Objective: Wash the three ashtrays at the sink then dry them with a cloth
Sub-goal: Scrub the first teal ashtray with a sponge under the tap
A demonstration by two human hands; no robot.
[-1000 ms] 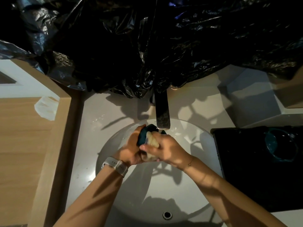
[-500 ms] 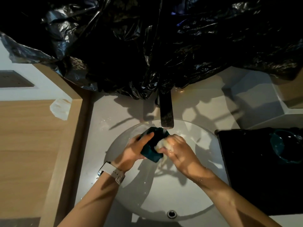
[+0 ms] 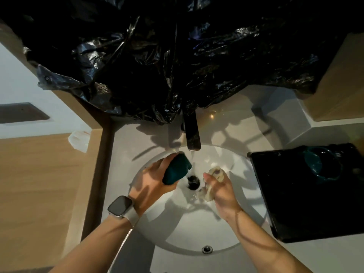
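Two hands are seen over the white sink (image 3: 226, 233) in the head view. A dark teal ashtray (image 3: 176, 170) is gripped by the left hand (image 3: 151, 184), fingers curled round it, and is held tilted just left of the tap (image 3: 192, 133), above the drain (image 3: 193, 181). A pale, wet sponge (image 3: 213, 182) is clutched in the right hand (image 3: 220, 189), just right of the drain and apart from the ashtray. A watch (image 3: 120, 206) is worn on the left wrist. A second teal ashtray (image 3: 320, 163) is set on the black tray (image 3: 295, 203) on the counter right of the sink. Crumpled black plastic (image 3: 177, 56) is draped above the tap. A third ashtray cannot be made out.
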